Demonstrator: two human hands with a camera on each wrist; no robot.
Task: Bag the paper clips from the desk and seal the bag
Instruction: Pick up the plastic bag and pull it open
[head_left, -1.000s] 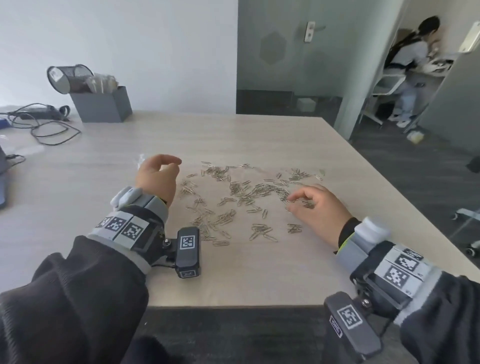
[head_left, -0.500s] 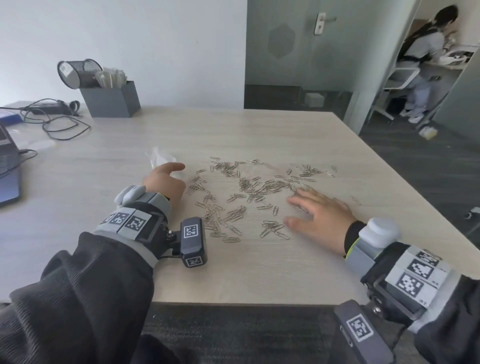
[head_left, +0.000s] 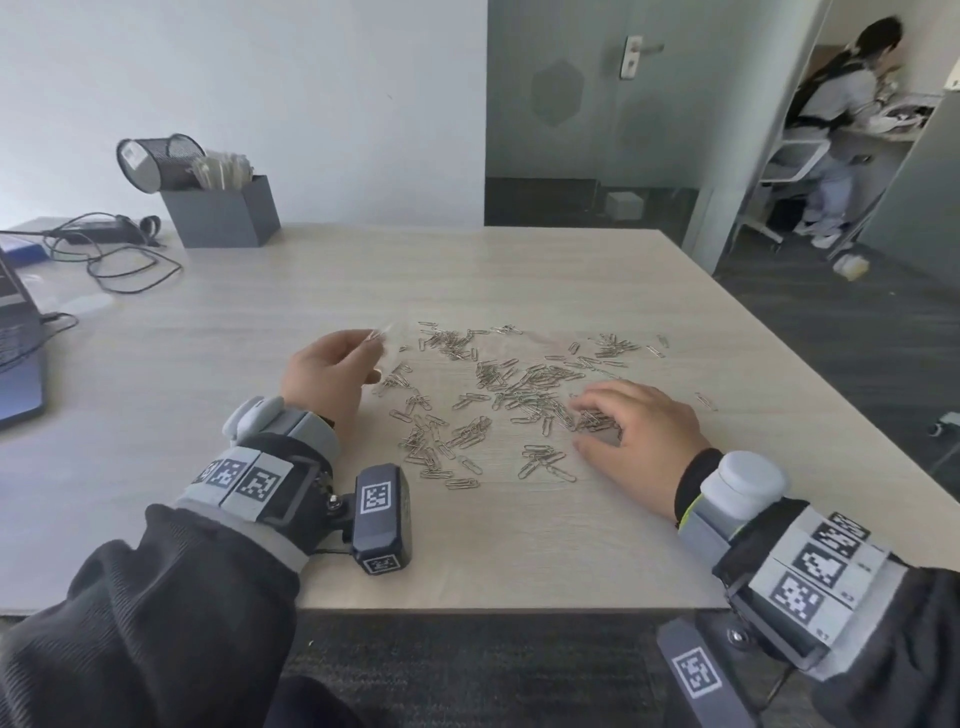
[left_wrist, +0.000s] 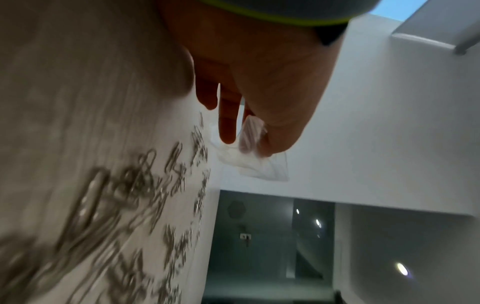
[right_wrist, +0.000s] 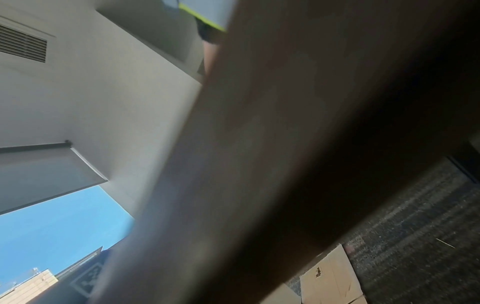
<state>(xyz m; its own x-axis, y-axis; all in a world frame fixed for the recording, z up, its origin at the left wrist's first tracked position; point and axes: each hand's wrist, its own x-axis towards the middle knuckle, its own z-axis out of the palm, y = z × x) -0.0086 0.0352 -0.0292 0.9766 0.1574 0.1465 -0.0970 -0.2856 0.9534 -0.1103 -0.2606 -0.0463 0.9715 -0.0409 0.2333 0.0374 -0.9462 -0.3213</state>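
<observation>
- On the pale wood-grain desk (head_left: 519, 270), head view: many small silver wire paper clips (head_left: 498, 395) lie scattered loose across the middle, between the two hands.
- Left hand (head_left: 324, 376) is raised at the left edge of the scatter; thumb and fingers pinch a small clear plastic bag (head_left: 387, 338), which reaches toward the nearest clips.
- Right hand (head_left: 636, 426) lies palm-down on the right part of the scatter, fingers curled and drawn over a bunch of clips; whether any clip is actually gripped, cannot tell.
- Far left corner: a grey rectangular box (head_left: 223, 210) with a black mesh cup (head_left: 156, 161) tipped against it; black cables (head_left: 111, 249) lie beside it.
- Left wrist view: thumb and fingers (left_wrist: 227, 125) clamp the crumpled clear bag (left_wrist: 259, 164); it hangs free of the desk, just beside the blurred clips (left_wrist: 145, 195).
- Right wrist view: blurred desk surface (right_wrist: 259, 164) fills the frame; hand and fingers not visible.
</observation>
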